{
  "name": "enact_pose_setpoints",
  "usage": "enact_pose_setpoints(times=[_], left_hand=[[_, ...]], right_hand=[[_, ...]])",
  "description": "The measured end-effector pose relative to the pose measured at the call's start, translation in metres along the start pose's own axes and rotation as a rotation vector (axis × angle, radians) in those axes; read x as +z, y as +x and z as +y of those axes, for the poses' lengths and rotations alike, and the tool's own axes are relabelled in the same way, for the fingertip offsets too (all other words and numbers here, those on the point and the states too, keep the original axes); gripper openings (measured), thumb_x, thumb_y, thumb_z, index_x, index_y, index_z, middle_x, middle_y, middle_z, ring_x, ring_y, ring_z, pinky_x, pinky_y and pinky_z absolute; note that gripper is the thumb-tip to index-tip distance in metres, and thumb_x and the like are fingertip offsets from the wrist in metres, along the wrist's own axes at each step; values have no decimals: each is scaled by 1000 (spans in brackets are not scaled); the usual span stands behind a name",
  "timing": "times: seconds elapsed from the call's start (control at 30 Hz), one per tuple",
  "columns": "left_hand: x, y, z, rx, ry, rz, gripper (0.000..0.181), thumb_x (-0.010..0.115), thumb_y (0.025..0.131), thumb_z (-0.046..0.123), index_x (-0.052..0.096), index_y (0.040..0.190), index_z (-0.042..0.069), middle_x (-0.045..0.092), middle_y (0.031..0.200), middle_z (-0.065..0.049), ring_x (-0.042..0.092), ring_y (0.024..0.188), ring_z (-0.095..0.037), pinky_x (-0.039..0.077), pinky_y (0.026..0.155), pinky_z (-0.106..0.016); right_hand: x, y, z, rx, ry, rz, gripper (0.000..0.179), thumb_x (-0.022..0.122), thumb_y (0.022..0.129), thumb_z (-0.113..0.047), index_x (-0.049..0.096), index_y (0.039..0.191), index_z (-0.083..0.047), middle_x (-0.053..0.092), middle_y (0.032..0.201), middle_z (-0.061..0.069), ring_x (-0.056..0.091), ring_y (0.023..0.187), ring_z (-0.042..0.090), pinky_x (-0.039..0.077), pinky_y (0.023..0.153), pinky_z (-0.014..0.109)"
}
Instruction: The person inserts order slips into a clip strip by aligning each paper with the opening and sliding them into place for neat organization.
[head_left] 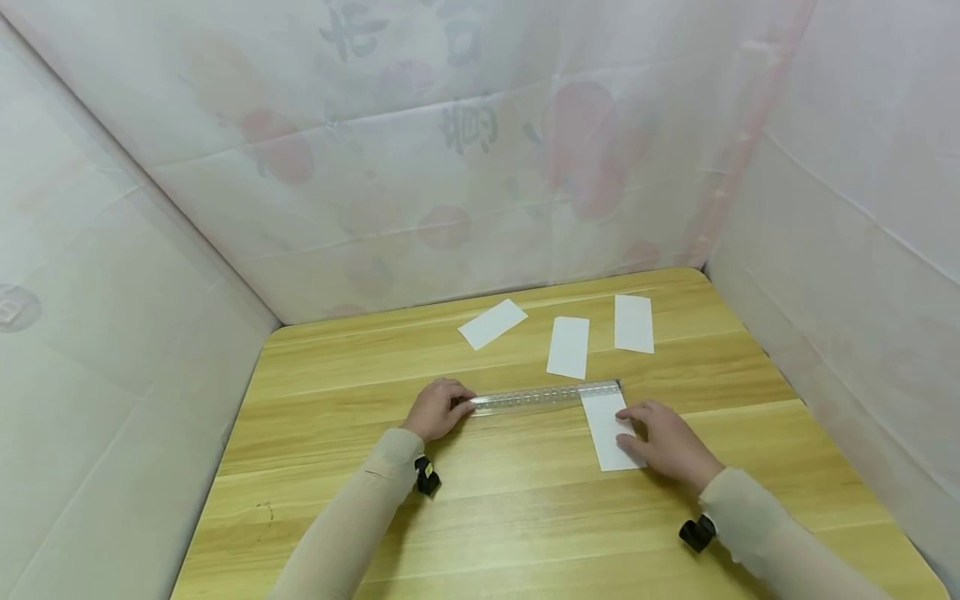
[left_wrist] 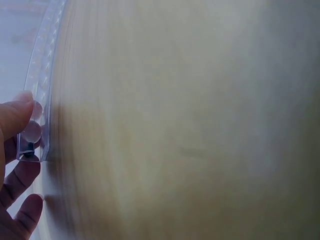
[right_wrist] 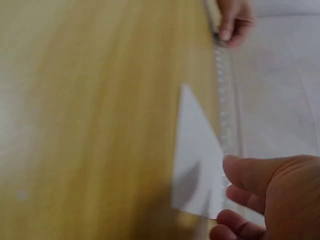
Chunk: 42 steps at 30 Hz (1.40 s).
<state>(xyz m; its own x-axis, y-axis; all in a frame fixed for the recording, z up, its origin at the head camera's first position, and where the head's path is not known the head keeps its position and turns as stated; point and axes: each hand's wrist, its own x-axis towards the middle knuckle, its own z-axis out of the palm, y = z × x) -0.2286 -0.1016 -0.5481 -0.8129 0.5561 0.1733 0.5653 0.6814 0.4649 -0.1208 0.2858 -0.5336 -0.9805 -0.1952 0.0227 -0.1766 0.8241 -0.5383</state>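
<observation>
A clear plastic ruler (head_left: 528, 399) lies across the table, its right end overlapping the top of a white paper card (head_left: 611, 433). My left hand (head_left: 438, 408) pinches the ruler's left end between thumb and fingers; in the left wrist view that end of the ruler (left_wrist: 42, 75) shows round holes beside the thumb. Over the right side of the same card is my right hand (head_left: 667, 442), thumb and fingers spread apart. In the right wrist view, the thumb tip of the right hand (right_wrist: 270, 195) overlaps the edge of the card (right_wrist: 192, 155), with a shadow on the paper.
Behind the ruler, three more white cards lie spread out: a slanted left card (head_left: 492, 323), a middle card (head_left: 568, 347) and a right card (head_left: 634, 323). The wood-grain table (head_left: 337, 375) is bordered by a pale printed cloth (head_left: 450, 167) at the back and sides.
</observation>
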Motion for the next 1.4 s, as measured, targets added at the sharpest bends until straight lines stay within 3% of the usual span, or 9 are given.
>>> enact_pose_setpoints(times=[0.13, 0.27, 1.23, 1.4], left_hand=[[-1, 0, 0, -1, -1, 2, 15, 63, 88, 26, 70, 99, 21, 63, 92, 11, 53, 82, -6, 45, 72, -28], [-1, 0, 0, 0, 4, 3, 16, 62, 88, 27, 70, 100, 20, 63, 92, 11, 53, 83, -7, 45, 73, -28], [-2, -1, -1, 38, -3, 15, 18, 63, 88, 25, 70, 102, 17, 63, 95, 8, 55, 87, -10, 46, 76, -31], [-1, -1, 0, 38, -2, 11, 18, 63, 88, 25, 70, 102, 16, 64, 95, 7, 54, 86, -11, 45, 76, -31]], right_hand=[[7, -5, 1, -90, -113, 2, 43, 73, 78, -31, 63, 116, -12, 50, 114, 9, 45, 104, 28, 41, 84, 49], [10, -7, 2, -134, -132, 22, 45, 74, 76, -30, 64, 116, -11, 49, 116, 10, 43, 106, 28, 40, 84, 49], [6, -6, 2, -95, -87, -1, 45, 74, 78, -28, 63, 116, -8, 48, 121, 12, 42, 111, 30, 39, 88, 50], [1, -5, 2, -60, -62, -17, 43, 71, 80, -30, 62, 117, -9, 48, 122, 12, 44, 112, 32, 38, 88, 52]])
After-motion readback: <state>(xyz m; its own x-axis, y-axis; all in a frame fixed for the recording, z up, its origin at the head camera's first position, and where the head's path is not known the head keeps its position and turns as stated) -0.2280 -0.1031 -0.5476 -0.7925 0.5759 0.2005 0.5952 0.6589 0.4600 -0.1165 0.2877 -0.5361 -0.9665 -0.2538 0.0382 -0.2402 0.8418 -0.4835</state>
